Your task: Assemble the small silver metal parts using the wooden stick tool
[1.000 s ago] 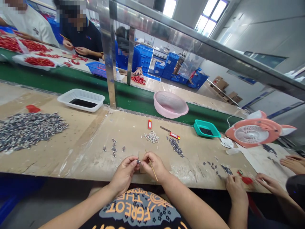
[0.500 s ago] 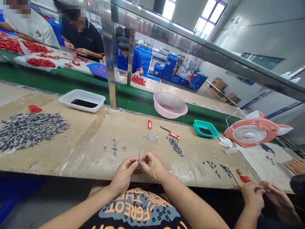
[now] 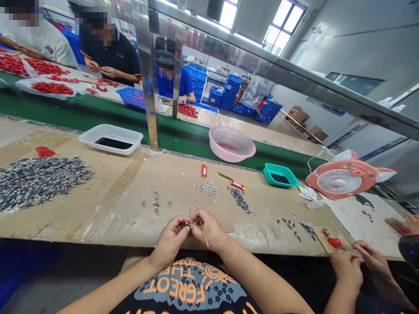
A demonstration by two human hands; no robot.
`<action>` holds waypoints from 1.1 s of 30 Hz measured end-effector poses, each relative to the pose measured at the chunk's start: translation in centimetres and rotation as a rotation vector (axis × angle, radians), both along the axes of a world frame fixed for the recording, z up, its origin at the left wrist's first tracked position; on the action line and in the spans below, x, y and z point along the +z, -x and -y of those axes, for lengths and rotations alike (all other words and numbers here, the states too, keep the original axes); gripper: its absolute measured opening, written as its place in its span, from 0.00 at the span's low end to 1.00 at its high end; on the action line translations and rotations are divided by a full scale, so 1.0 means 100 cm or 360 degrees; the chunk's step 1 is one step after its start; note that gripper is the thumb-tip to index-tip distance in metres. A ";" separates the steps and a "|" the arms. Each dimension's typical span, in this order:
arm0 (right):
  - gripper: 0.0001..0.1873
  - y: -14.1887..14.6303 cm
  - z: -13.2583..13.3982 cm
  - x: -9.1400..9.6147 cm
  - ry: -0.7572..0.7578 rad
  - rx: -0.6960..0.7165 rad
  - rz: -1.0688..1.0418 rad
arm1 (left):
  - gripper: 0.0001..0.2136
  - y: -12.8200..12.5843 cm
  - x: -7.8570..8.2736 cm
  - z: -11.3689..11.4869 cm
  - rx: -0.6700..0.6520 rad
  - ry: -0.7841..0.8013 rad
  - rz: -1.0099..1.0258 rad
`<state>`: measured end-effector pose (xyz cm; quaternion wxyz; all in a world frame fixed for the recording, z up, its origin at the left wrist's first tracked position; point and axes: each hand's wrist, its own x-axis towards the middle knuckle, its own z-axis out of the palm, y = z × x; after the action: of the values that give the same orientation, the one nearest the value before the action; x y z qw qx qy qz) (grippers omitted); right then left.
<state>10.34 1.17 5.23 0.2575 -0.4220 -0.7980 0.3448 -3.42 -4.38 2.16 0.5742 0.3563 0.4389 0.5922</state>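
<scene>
Low in the middle of the frame, my left hand (image 3: 173, 237) pinches a small dark-and-pale piece (image 3: 188, 223) between closed fingertips; my curled right hand (image 3: 210, 229) grips a thin stick (image 3: 204, 235). Small figures (image 3: 157, 203) lie left of centre on the desk (image 3: 121, 213) (pale pieces (image 3: 206, 187) sit right of them).

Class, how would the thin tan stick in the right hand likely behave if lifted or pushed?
The thin tan stick is probably stiff, as it runs straight across the right hand without sagging. Its slenderness suggests it is light. Laid down, it might roll, being narrow and rod-like.
</scene>
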 end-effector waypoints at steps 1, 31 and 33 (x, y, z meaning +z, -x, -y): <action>0.10 0.000 0.000 0.000 -0.0014 -0.0002 0.0010 | 0.07 -0.001 0.001 0.000 0.0011 -0.0009 0.0001; 0.05 -0.009 0.012 0.002 0.0033 -0.0009 -0.0100 | 0.08 -0.003 0.012 0.001 -0.0018 0.0181 0.0431; 0.03 -0.009 0.013 0.001 0.0033 -0.0034 -0.0117 | 0.07 -0.002 0.010 0.002 -0.0011 0.0127 0.0317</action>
<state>11.22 -0.15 5.38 0.2859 -0.4200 -0.7798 0.3656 -3.21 -4.57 3.20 0.6307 0.2739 0.4017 0.6048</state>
